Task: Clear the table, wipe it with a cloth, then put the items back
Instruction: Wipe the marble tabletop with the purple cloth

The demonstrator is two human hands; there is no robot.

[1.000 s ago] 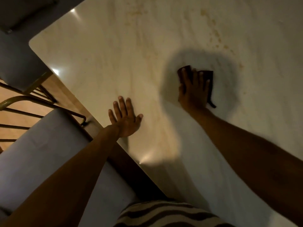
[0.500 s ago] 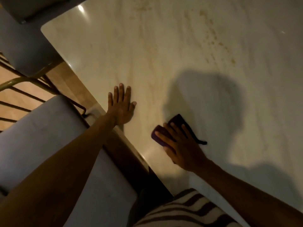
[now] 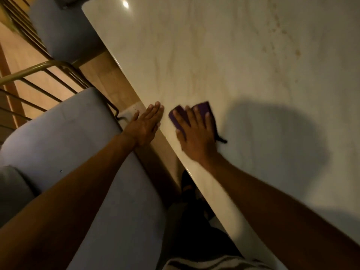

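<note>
A pale marble-look table fills the upper right of the view, bare of items. A small dark purple cloth lies flat on it near the left edge, and my right hand presses down on it with fingers spread. My left hand is held flat, fingers together, at the table's edge just left of the cloth, holding nothing. Faint brownish marks show on the far part of the tabletop.
A grey cushioned chair with a brass-coloured metal frame stands close to the table's left edge under my left arm. A second grey chair sits further along. Wooden floor shows at the left.
My right hand has slid the cloth from the middle of the table back toward the left edge. My left hand has moved off the tabletop to the edge, fingers now together.
</note>
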